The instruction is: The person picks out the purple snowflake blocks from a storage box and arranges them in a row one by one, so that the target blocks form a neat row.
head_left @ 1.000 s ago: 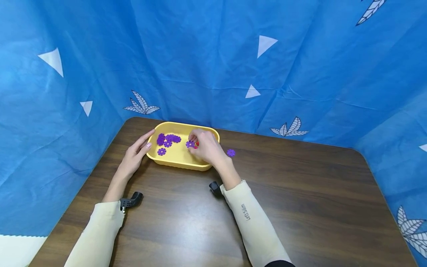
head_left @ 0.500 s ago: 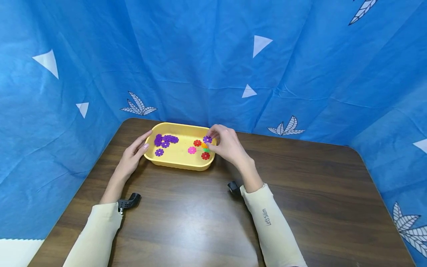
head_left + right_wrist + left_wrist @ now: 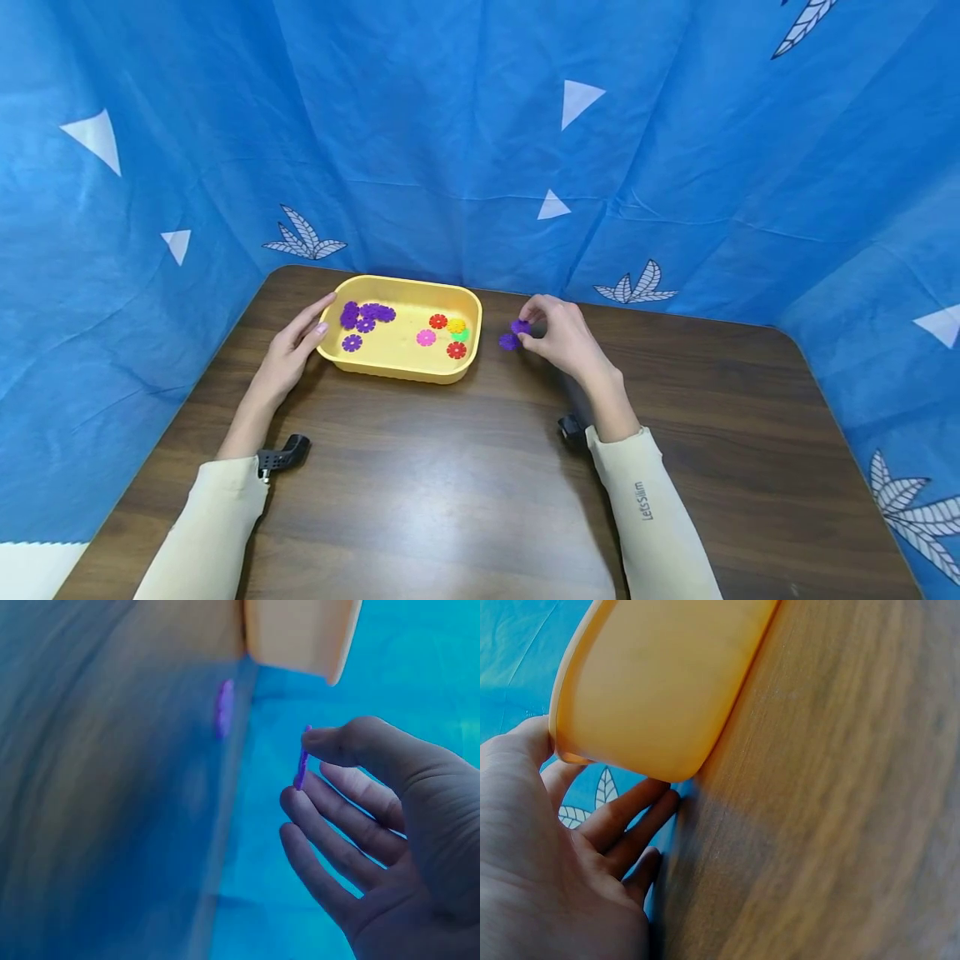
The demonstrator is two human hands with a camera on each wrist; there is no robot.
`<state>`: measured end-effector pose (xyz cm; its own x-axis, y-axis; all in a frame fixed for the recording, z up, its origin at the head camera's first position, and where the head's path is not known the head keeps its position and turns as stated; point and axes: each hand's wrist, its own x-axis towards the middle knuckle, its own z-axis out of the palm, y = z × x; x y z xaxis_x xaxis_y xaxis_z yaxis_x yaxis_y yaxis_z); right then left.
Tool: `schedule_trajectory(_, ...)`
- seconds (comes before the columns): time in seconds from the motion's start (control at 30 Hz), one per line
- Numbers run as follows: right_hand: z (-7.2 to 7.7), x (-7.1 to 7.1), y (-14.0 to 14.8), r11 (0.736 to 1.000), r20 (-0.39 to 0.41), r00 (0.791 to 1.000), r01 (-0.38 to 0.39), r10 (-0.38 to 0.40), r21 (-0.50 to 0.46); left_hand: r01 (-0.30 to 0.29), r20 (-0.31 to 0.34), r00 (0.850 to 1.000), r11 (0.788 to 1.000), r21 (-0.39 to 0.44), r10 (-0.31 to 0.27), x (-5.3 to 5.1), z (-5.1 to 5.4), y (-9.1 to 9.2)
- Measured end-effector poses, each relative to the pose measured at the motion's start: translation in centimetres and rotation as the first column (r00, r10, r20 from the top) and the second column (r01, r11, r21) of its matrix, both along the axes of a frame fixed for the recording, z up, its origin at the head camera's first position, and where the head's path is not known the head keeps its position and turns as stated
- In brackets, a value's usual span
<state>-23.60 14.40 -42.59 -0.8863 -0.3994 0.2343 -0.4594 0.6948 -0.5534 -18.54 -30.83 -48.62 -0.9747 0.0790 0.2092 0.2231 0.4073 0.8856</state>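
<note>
My right hand pinches a purple flower-shaped disc between thumb and fingertips, right of the yellow tray. In the right wrist view the held disc stands on edge, above the table. Another purple disc lies on the wood just beside it. My left hand rests at the tray's left end, thumb at the rim and fingers against the outer wall; the left wrist view shows these fingers fairly straight. Several purple discs lie at the tray's left side.
At the tray's right side are two red discs, a pink one, a yellow-orange one and a green one. A blue curtain hangs behind the brown table.
My right hand has moved right, out of the tray and past its rim, carrying the pinched purple disc. The coloured discs it covered now show. My left hand has stayed at the tray's left end.
</note>
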Motion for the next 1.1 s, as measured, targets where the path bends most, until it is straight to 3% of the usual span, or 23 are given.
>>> schedule_trajectory(0.47, -2.2, -0.5, 1.5, 0.993, 0.136, 0.991, -0.025, 0.010, 0.112, -0.012, 0.007, 1.000, 1.000, -0.021, 0.012, 0.0, -0.1, 0.0)
schedule_trajectory(0.8, -2.1, -0.3, 1.2, 0.988, 0.122, 0.992, -0.028, 0.010, 0.150, -0.013, 0.014, 1.000, 1.000, -0.014, 0.013, 0.1, 0.0, -0.1)
schedule_trajectory(1.1, -1.1, -0.3, 0.5, 0.985, 0.009, 0.993, 0.119, -0.121, 0.129, 0.000, -0.003, 1.000, 1.000, 0.031, 0.001, 0.0, -0.1, -0.1)
